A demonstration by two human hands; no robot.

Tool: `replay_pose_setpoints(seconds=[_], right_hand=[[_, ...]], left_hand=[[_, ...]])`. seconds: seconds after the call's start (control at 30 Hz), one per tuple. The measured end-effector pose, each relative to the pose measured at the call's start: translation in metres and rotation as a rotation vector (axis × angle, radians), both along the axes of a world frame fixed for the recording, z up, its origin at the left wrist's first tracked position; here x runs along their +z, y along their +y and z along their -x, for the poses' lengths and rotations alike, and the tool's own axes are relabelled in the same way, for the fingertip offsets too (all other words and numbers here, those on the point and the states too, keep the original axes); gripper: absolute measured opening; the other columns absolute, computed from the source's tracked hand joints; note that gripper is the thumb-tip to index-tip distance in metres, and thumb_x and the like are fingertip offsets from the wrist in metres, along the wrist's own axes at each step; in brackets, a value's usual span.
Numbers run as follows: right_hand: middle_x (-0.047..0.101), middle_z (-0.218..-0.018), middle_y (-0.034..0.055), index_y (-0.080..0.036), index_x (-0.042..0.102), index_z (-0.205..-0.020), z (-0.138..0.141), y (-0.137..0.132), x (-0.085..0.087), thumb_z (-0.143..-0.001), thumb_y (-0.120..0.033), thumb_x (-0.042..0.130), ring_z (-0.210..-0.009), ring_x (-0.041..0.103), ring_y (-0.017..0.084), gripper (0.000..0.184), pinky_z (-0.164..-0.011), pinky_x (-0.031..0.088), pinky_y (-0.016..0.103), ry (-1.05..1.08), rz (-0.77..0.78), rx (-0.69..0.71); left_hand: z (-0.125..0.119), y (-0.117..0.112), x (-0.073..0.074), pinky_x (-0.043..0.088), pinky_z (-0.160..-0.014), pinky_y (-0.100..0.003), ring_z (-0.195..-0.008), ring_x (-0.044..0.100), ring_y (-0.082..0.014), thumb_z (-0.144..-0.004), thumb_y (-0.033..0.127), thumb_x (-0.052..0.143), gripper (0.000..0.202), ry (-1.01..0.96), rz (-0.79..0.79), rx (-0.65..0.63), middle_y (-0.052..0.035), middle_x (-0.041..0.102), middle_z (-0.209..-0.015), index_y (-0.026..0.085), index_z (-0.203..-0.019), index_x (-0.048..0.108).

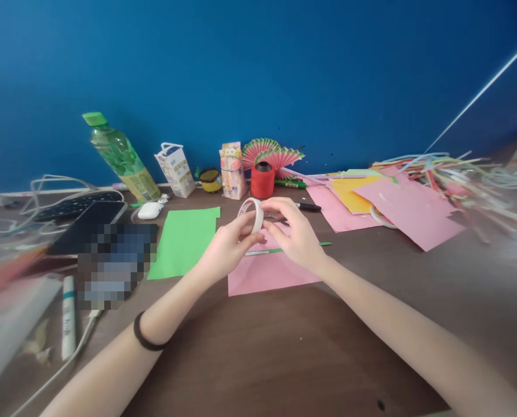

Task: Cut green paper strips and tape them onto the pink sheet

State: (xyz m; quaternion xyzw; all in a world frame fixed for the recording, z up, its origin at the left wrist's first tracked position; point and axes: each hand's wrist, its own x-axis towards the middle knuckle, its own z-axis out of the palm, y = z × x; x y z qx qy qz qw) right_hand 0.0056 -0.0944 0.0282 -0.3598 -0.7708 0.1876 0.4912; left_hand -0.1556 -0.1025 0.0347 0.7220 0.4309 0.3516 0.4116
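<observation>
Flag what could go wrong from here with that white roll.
The white roll, gripped in the left hand with the right hand at its edge, might slip onto the pink sheet below. Either hand could nudge the thin green-and-white stick lying across that sheet. The red spool beyond the roll might tip if bumped.

Blue wall [258, 69] — darker rightward, brown table [250, 359]

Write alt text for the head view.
A left hand holds a white tape roll, the right hand at its edge, above pink paper on a brown table. Green paper lies left, pink and orange sheets right; a bottle and red spool behind.
</observation>
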Motion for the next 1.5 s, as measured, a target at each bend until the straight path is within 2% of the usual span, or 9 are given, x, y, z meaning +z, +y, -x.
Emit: replay_pose_setpoints(seconds=[0.2,0.37,0.77,0.97,1.1,1.2,1.27,1.4,1.5], right_hand=[[0.055,-0.11,0.0048,-0.026,0.053,-0.097,0.005,-0.002,-0.004,-0.08,-0.016,0.052,-0.107,0.05,0.02,0.02,-0.087,0.044,0.039,0.03,-0.003,0.018],[0.057,-0.109,0.0037,-0.025,0.05,-0.099,0.005,-0.005,-0.002,-0.08,-0.014,0.053,-0.102,0.054,0.018,0.022,-0.086,0.045,0.037,0.108,0.022,0.0],[0.056,-0.11,0.0029,-0.023,0.05,-0.082,0.004,-0.006,0.002,-0.081,-0.016,0.052,-0.102,0.053,0.018,0.007,-0.086,0.044,0.037,0.145,0.029,0.055],[0.058,-0.109,0.0043,-0.024,0.054,-0.1,0.002,-0.003,0.0,-0.078,-0.011,0.055,-0.104,0.053,0.017,0.025,-0.089,0.044,0.037,0.122,0.028,0.046],[0.057,-0.108,0.0051,-0.024,0.061,-0.095,0.002,-0.004,-0.002,-0.08,-0.012,0.054,-0.104,0.054,0.018,0.02,-0.088,0.045,0.038,0.093,-0.057,0.002],[0.061,-0.1,0.0047,-0.024,0.063,-0.088,0.002,-0.004,-0.003,-0.081,-0.015,0.055,-0.098,0.057,0.018,0.014,-0.086,0.047,0.039,0.074,-0.094,-0.042],[0.063,-0.093,0.0041,-0.023,0.063,-0.083,0.002,-0.003,-0.003,-0.081,-0.015,0.054,-0.092,0.059,0.018,0.013,-0.082,0.048,0.037,0.073,-0.085,-0.038],[0.063,-0.089,0.0034,-0.021,0.062,-0.078,0.002,-0.001,-0.002,-0.079,-0.011,0.055,-0.087,0.06,0.016,0.012,-0.08,0.048,0.035,0.085,-0.048,0.0],[0.063,-0.089,0.0041,-0.02,0.061,-0.077,0.002,-0.001,-0.002,-0.077,-0.011,0.058,-0.088,0.059,0.017,0.01,-0.081,0.048,0.035,0.06,-0.059,0.012]], left_hand=[[-0.002,-0.003,-0.002,0.051,-0.079,-0.033,-0.078,0.067,-0.0177,-0.081,0.025,0.05,0.04,0.055,-0.014,0.056,-0.0021,0.07,-0.089,0.023,-0.12,0.045],[-0.005,-0.007,0.001,0.052,-0.077,-0.031,-0.077,0.067,-0.0162,-0.081,0.025,0.051,0.041,0.001,0.008,0.028,-0.0025,0.069,-0.096,0.024,-0.122,0.043],[-0.009,-0.013,0.008,0.051,-0.076,-0.033,-0.077,0.066,-0.0175,-0.083,0.032,0.05,0.038,-0.027,0.002,0.033,-0.0047,0.068,-0.097,0.022,-0.119,0.044],[-0.009,-0.013,0.009,0.049,-0.076,-0.033,-0.074,0.065,-0.017,-0.085,0.032,0.046,0.038,-0.013,0.02,0.032,-0.0046,0.068,-0.093,0.021,-0.121,0.044],[-0.011,-0.013,0.01,0.048,-0.076,-0.032,-0.073,0.065,-0.0163,-0.085,0.032,0.045,0.039,-0.127,0.116,0.009,-0.0047,0.067,-0.089,0.017,-0.121,0.044],[-0.012,-0.013,0.014,0.048,-0.071,-0.031,-0.066,0.065,-0.0162,-0.085,0.032,0.045,0.038,-0.18,0.234,0.04,-0.0027,0.065,-0.075,0.012,-0.118,0.048],[-0.013,-0.014,0.017,0.047,-0.07,-0.03,-0.063,0.064,-0.0154,-0.084,0.031,0.044,0.036,-0.17,0.269,0.086,-0.0029,0.065,-0.075,0.011,-0.112,0.053],[-0.013,-0.014,0.019,0.047,-0.07,-0.029,-0.064,0.063,-0.0133,-0.083,0.027,0.042,0.03,-0.12,0.262,0.108,-0.0032,0.065,-0.084,0.014,-0.107,0.056],[-0.013,-0.014,0.017,0.047,-0.067,-0.026,-0.069,0.061,-0.0139,-0.083,0.024,0.039,0.028,-0.053,0.207,0.129,-0.0019,0.064,-0.074,0.014,-0.101,0.057]])
